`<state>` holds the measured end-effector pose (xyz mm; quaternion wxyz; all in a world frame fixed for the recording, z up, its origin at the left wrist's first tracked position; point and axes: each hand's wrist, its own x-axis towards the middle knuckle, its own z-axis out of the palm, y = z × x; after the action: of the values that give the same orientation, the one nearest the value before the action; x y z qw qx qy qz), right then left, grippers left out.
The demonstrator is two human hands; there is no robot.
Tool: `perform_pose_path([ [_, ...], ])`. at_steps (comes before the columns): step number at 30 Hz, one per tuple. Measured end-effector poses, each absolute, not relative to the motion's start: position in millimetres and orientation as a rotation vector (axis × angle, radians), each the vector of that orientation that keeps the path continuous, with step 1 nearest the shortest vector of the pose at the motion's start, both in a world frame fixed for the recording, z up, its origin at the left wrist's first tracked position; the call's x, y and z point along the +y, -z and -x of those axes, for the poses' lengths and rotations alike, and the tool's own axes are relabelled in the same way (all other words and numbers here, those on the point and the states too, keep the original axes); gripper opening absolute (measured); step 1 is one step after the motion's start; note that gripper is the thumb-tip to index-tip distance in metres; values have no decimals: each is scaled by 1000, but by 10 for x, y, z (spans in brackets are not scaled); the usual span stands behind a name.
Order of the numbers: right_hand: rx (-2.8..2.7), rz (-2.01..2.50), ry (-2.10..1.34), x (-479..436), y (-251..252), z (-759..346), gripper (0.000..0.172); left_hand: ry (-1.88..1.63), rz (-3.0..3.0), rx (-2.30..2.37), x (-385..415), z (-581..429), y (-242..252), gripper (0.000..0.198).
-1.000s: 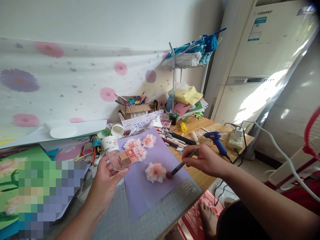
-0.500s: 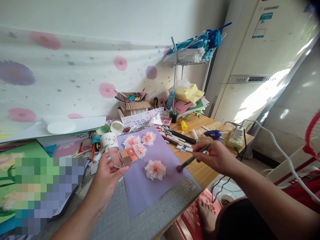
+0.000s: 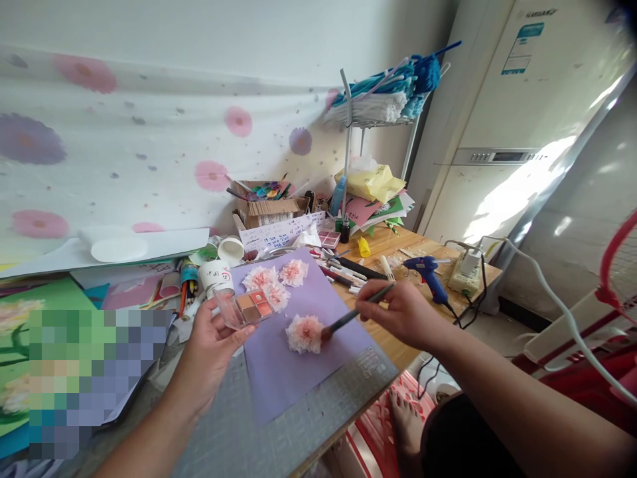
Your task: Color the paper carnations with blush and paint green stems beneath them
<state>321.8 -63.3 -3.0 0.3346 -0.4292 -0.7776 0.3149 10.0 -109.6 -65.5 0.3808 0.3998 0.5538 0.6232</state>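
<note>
Paper flower [image 3: 304,333], pale pink, ruffled; right grip [image 3: 403,312] around brush [image 3: 348,318], left grip [image 3: 212,345] around palette [image 3: 247,307].

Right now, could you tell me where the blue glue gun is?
In the head view, the blue glue gun lies on the wooden table at right, just beyond the right hand, beside the power strip.

We hold a clear plastic palette of orange and brown colour pans [image 3: 247,307] in our left hand [image 3: 212,345], while our right hand [image 3: 398,312] grips a thin dark-handled brush [image 3: 355,312]. Its tip touches a pink tissue-paper flower [image 3: 304,333] lying on a lilac paper sheet [image 3: 298,365] on the table [image 3: 393,342]. Three more pink paper flowers [image 3: 273,282] lie farther back on that sheet.
</note>
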Motion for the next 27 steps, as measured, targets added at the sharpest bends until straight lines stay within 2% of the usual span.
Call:
perform_pose_path([
  [3,-1907,1186,-835,-607,11,-3208,15,-1603,-1015,1426,-1106,-109,629,73],
  [7,-2077,1132,-963,-587,2,-3142,14,-1599,-1021,1416,-1127,-112,601,71],
  [9,-2077,1078,-894,-561,-1,-3133,15,-1604,-1023,1414,-1133,-104,600,71],
  [14,-1973,1257,-701,-489,-26,-3253,13,-1611,-1022,1406,-1117,-74,631,67],
  [20,-2090,1179,-711,-502,6,-3138,23,-1612,-1019,1399,-1105,-72,651,67],
  [23,-1981,1286,-582,-463,25,-3104,20,-1624,-1019,1400,-1107,-63,644,67],
  [27,-2015,1286,-599,-431,42,-3075,19,-1639,-1021,1383,-1095,-44,651,65],
])
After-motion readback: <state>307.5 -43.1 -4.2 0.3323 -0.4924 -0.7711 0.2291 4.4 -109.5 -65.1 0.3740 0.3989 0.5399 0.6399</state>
